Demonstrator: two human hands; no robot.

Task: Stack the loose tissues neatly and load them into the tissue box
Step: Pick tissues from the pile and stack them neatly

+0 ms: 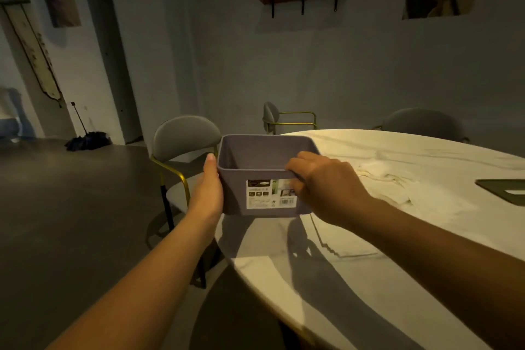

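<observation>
At the centre of the frame, by the pale table's (397,236) left edge, two hands hold an open grey tissue box (235,193).
The right hand (321,182) is clamped on the near rim, its fingers curled round it. The left hand (208,187) lies against the left wall with its thumb straight up; its fingers are hidden behind the box, so I can't tell whether they curl. Loose tissues (380,182) lie crumpled on the table just right of the box. A grey chair (184,136) stands behind, left of centre.
</observation>
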